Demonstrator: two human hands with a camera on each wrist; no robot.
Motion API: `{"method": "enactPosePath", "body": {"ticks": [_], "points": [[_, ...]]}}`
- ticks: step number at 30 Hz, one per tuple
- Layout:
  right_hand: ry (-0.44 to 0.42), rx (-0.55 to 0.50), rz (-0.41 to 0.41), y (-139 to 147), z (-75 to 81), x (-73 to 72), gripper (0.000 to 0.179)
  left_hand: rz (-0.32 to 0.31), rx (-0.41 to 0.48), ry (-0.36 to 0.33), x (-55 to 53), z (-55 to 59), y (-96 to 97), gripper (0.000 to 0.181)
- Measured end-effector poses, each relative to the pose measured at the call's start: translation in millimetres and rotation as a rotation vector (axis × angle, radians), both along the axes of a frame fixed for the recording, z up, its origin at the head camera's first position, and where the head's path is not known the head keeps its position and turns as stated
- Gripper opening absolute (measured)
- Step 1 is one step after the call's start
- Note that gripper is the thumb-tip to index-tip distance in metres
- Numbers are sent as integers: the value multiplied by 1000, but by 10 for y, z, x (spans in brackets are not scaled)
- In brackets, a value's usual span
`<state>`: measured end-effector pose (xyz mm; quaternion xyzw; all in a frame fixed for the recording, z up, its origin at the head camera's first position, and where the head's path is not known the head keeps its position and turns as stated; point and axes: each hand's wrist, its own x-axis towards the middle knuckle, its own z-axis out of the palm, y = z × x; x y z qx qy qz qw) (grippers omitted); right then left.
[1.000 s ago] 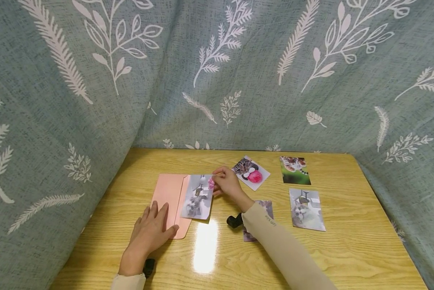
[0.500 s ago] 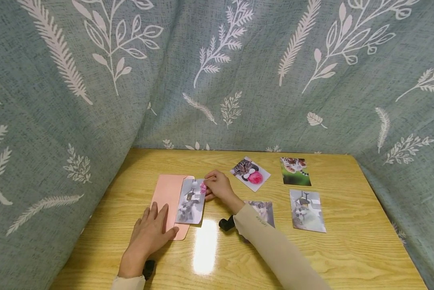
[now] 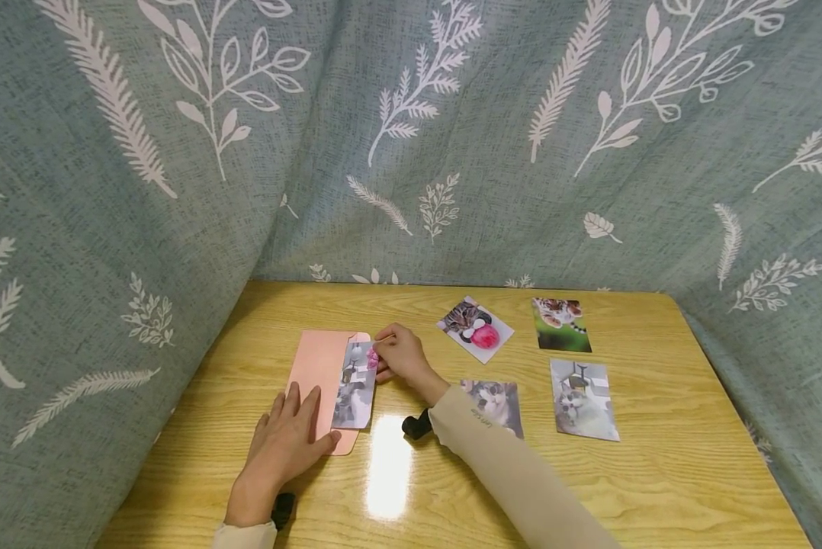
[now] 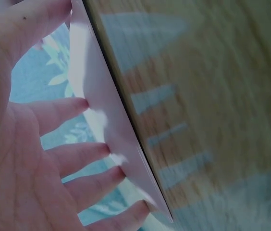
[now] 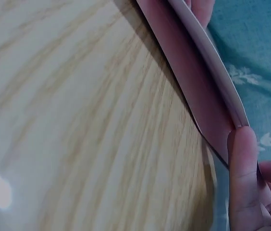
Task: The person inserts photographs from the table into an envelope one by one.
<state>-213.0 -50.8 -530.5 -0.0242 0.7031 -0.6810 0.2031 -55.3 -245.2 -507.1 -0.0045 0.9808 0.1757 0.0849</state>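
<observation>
Wooden table (image 3: 617, 488) — pinched photo (image 3: 353, 390) lies lengthwise toward the curtain (image 3: 411, 145).

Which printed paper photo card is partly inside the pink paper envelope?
The grey rectangular photo card with a pink patch, pinched by the right hand; the other four cards lie on the wooden table, clear of the envelope.

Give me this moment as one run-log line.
left hand: rests on pink envelope | right hand: pinches photo card | photo card: partly inside pink envelope | four other photos: on table
</observation>
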Motion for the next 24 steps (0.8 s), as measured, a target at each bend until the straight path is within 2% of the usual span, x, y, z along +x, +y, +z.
{"method": "enactPosePath", "body": {"ticks": [15, 24], "points": [[-9, -20, -6, -219, -13, 72, 13, -4, -6, -9, -8, -23, -6, 89], [-3, 29, -26, -307, 20, 89, 12, -12, -9, 13, 1, -7, 0, 88]]}}
